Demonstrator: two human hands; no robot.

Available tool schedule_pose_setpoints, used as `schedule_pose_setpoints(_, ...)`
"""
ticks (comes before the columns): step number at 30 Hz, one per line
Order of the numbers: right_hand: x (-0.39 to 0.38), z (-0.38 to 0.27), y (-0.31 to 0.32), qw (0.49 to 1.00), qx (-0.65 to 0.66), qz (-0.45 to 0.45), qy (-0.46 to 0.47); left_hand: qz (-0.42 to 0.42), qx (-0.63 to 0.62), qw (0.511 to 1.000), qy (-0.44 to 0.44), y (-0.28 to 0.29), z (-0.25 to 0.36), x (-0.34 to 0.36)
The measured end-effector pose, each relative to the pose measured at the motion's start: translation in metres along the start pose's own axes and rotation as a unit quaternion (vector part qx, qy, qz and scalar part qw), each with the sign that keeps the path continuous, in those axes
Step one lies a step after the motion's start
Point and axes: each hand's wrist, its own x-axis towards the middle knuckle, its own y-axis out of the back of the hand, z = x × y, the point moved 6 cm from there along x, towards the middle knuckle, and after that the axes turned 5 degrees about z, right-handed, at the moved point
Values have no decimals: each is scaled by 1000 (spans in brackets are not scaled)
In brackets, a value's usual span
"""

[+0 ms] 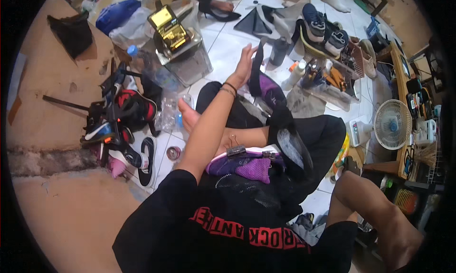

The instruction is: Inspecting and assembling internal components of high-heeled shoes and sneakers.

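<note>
My left hand [243, 66] reaches forward over my crossed legs, its fingers stretched out. Its fingertips are beside a long black strip [256, 73]; contact between them cannot be made out. Just below that strip is a purple and black shoe piece [270, 91]. Across my lap lies a purple shoe [221, 164] with a loose purple mesh flap [254, 171]. One black binder clip [236, 152] grips its edge, and a second clip [269, 155] sits farther right. My right arm [365, 197] bends at the lower right, its hand out of sight.
Several shoes [137, 107] and a black slip-on [147, 161] lie at the left. A clear container [192, 66] carries a gold box [171, 28]. To the right are a tool tray [330, 80], a dark bottle [279, 52] and a fan [393, 125]. Another person's foot [221, 7] is ahead.
</note>
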Motion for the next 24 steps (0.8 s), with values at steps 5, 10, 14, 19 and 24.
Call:
schedule_pose_setpoints(5, -11, 9, 13, 999, 41, -8, -8, -46, -104, 993, 20, -17, 26, -22)
schedule_pose_setpoints(10, -62, 66, 62, 999, 10, 29, -45, -167, -233, 958, 26, -46, 45, -32)
schedule_pose_setpoints(14, -147, 205, 100, 821, -325, 179, -434, -206, -251, 945, 35, -67, 45, -46)
schedule_pose_setpoints(19, -177, 264, 106, 720, -545, 162, -397, -150, -249, 957, 14, -86, 35, -67)
schedule_pose_setpoints(24, -192, 274, 120, 739, -471, 212, -432, -157, -258, 953, -20, -93, 48, -69)
